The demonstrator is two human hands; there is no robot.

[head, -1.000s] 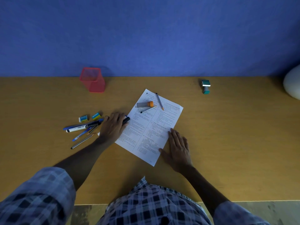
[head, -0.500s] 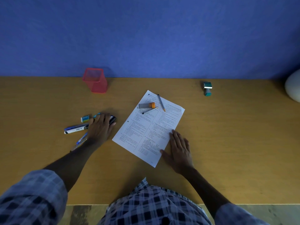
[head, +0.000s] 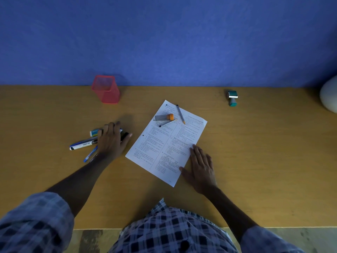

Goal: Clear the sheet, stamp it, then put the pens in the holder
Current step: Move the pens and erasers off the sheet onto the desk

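Left hand point(head: 111, 141) flat, covering pens point(head: 83, 144); grip unclear. Right hand point(head: 200, 166) flat on sheet point(head: 164, 143).

The scene is dim and underexposed, with a cool blue cast over the wall point(head: 164, 39) and a muted ochre on the table point(head: 255, 161). Light is soft and even, with no glare. The sheet point(head: 166, 143) is the brightest surface, its print too small to read. Faint, diffuse shadows lie beyond the left hand point(head: 111, 141) and beside the holder point(head: 106, 90). Wide-angle distortion bows the table's far edge and stretches the sleeves point(head: 34, 223) at the lower corners. Focus is fairly sharp in the middle; the dark arms lose detail.
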